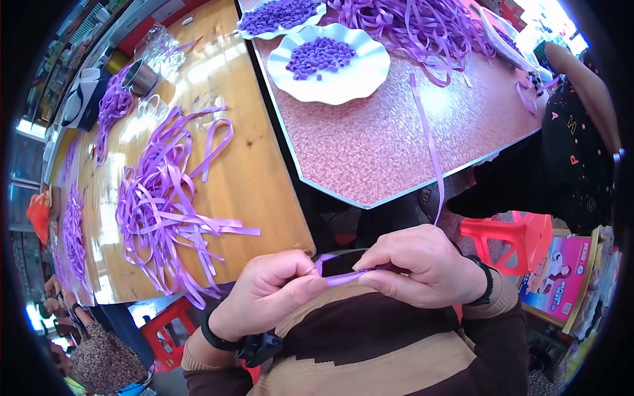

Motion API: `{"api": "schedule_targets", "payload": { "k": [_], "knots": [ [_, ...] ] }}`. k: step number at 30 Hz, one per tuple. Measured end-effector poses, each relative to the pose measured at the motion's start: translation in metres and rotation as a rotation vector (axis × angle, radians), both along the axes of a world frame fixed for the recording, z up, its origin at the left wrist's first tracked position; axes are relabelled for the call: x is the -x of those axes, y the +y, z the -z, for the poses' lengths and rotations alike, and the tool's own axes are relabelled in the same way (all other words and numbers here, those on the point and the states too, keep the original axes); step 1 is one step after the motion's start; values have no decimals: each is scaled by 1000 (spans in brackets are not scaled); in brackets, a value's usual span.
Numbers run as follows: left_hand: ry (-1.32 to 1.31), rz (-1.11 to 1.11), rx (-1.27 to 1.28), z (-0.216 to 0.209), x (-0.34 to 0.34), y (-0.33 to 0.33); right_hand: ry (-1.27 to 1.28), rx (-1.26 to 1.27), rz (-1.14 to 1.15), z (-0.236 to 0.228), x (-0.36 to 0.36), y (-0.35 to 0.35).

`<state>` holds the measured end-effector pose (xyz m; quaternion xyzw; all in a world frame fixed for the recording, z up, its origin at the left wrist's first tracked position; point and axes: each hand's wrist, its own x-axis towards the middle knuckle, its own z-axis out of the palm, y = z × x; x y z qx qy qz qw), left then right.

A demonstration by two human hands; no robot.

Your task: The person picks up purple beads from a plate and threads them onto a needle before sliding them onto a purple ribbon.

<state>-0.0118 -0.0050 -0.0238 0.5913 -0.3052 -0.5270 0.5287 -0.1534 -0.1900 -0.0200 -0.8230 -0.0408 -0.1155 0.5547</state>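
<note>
Between my two hands a purple ribbon [342, 280] is stretched above my lap. My left hand [271, 290] pinches one part of it between thumb and forefinger. A short way to the right, my right hand [419, 267] grips it the same way, other fingers curled in. From behind my right hand a length of ribbon [430, 142] runs up onto the pink table. The parts of the ribbon inside my fingers are hidden.
A heap of purple ribbons [165, 198] lies on the wooden table [264, 198]. On the pink table [356, 145] stand a scalloped white plate of purple beads [323, 58] and more ribbons [416, 26]. A red stool [512, 241] and a person in black [561, 145] are at right.
</note>
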Motion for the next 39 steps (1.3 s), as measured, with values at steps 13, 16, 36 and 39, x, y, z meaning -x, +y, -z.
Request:
{"api": "schedule_targets", "payload": {
  "k": [13,16,36,39],
  "knots": [
    [246,-360,266,12,-9,32,-14,-442,9,-62,-66,38],
    [332,-637,381,24,-11,44,-5,-383,84,-97,-117,50],
    [318,-574,191,60,-12,96,15,343,-319,-79,-276,91],
    [302,-511,184,54,-11,92,119,458,-393,-62,-236,57]
  ]
}}
